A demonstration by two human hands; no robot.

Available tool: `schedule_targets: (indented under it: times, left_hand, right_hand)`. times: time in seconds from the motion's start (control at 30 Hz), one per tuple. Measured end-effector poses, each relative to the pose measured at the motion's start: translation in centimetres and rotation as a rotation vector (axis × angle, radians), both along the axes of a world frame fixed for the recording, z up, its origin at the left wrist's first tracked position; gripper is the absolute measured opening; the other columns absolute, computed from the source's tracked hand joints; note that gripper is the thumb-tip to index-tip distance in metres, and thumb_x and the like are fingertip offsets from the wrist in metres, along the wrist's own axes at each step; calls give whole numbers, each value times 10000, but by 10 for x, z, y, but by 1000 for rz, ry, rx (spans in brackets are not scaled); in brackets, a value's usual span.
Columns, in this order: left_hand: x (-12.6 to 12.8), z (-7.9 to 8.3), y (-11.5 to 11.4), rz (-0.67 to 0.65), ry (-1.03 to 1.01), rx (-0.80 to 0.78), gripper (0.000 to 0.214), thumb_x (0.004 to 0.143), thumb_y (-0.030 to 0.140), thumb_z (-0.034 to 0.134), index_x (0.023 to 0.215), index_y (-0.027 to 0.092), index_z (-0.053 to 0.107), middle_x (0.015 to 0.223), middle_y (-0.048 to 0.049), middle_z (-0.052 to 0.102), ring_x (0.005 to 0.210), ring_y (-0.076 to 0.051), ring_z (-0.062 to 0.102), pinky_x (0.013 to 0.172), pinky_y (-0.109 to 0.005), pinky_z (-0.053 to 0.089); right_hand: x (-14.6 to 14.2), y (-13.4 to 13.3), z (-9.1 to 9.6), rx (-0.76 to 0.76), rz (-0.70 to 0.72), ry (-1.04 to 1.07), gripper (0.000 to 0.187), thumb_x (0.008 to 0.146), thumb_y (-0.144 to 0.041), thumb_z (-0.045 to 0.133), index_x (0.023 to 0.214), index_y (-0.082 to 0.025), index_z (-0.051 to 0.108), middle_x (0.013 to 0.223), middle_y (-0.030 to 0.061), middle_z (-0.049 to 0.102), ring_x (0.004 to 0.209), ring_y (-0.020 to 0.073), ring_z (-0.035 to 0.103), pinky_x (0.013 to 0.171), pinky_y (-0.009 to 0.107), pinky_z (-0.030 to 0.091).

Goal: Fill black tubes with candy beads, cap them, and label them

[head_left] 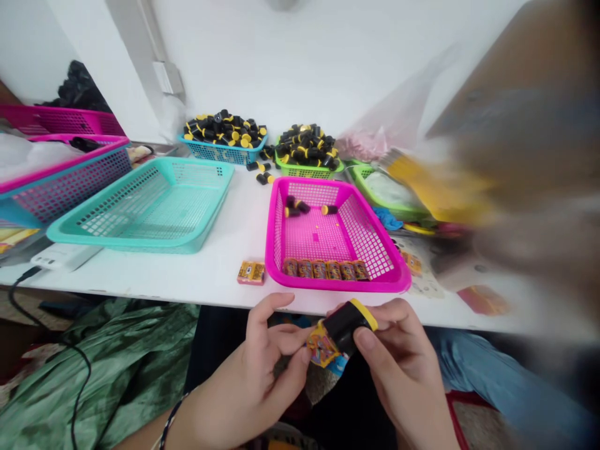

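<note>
In my right hand point(405, 359) is a small black canister point(344, 324) with a yellow rim, tilted, gripped between thumb and fingers. My left hand point(262, 369) pinches a colourful printed label point(321, 345) against the canister's lower end; its index finger is raised. Just beyond both hands stands a pink basket point(337, 285). Several canisters with printed labels point(319, 270) line its near side, and a few plain black-and-yellow ones point(329, 210) lie farther back. Left of the basket, a small stack of printed labels point(251, 272) rests on the white table point(220, 275).
A turquoise basket point(124, 242) stands left. Behind are a blue basket point(225, 153) and a green basket point(309, 172), both heaped with black-and-yellow canisters. A blurred person point(539, 156) occupies the right side. A black cable point(84, 356) hangs off the table's left edge.
</note>
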State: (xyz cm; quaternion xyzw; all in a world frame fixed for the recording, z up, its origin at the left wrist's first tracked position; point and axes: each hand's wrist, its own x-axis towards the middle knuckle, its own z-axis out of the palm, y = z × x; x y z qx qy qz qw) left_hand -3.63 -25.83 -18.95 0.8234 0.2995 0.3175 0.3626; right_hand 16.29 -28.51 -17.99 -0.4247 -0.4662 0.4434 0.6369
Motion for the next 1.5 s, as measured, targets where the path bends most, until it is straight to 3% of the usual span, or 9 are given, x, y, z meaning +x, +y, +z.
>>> schedule_targets:
  times: [0.17, 0.3, 0.53, 0.67, 0.8, 1.07, 1.27, 1.33, 1.5]
  left_hand:
    - [13, -3, -7, 49, -447, -409, 613, 982, 162, 506, 1484, 305, 185, 1148, -71, 730, 991, -160, 728, 900, -271, 600]
    - [22, -4, -11, 140, -682, -502, 713, 809, 124, 762, 1335, 334, 328, 1095, -25, 765, 1009, -192, 730, 884, -272, 608]
    - [9, -6, -14, 347, -467, -124, 738, 731, 118, 823, 1340, 317, 457, 1148, -39, 746, 1027, -242, 723, 838, -262, 634]
    - [-2, 5, -5, 173, -254, 108, 733, 784, 102, 766, 1385, 396, 466, 1202, 17, 723, 1036, -187, 721, 914, -228, 589]
    - [-5, 13, 0, 59, -124, 108, 768, 838, 139, 715, 1437, 478, 374, 1295, 49, 669, 1100, -162, 689, 945, -208, 551]
    - [-3, 7, -3, 169, -236, -88, 641, 733, 150, 821, 1266, 374, 545, 1143, 22, 734, 996, -171, 725, 907, -207, 564]
    - [15, 3, -4, -228, -765, -817, 683, 730, 162, 838, 1302, 284, 486, 962, -31, 784, 728, -153, 751, 627, -177, 577]
    - [21, 1, -3, -287, -848, -947, 691, 753, 183, 829, 1326, 257, 449, 944, -59, 784, 691, -141, 743, 601, -163, 557]
    - [25, 0, 2, -93, -907, -924, 714, 757, 134, 823, 1325, 237, 403, 930, -72, 780, 765, -131, 733, 640, -142, 526]
  right_hand:
    - [-5, 3, 1, -38, 16, 112, 144, 864, -192, 709, 829, -261, 588, 945, -25, 750, 810, 96, 702, 731, 177, 564]
    - [-13, 1, 2, -51, 39, 119, 156, 823, -186, 749, 810, -246, 606, 1013, -11, 720, 864, 106, 699, 759, 192, 568]
    - [-17, -7, 3, -29, 16, 0, 219, 786, -147, 766, 742, -225, 567, 1043, 5, 687, 936, 140, 689, 813, 238, 571]
    - [-11, -10, 8, 0, 88, -158, 237, 764, -120, 775, 753, -229, 565, 1063, 13, 674, 952, 151, 678, 826, 243, 555]
    - [-9, -9, 8, -21, 148, -188, 224, 749, -149, 793, 779, -237, 588, 1042, 12, 657, 919, 149, 672, 800, 239, 553]
    - [-9, -10, 11, 54, 129, -73, 320, 724, -96, 813, 913, -323, 691, 1065, -18, 712, 953, 123, 685, 833, 199, 555]
    - [0, -8, 11, 86, 375, 83, 343, 788, -103, 765, 982, -373, 680, 1010, -20, 762, 1090, 169, 638, 655, 197, 586]
    - [1, -9, 11, 100, 374, -8, 268, 862, -161, 702, 1023, -372, 671, 1129, -19, 736, 1156, 165, 620, 801, 247, 597]
    - [-2, -16, 12, 252, 42, -608, 454, 923, -187, 603, 1349, -325, 530, 1383, 23, 559, 1312, 166, 492, 1094, 276, 446]
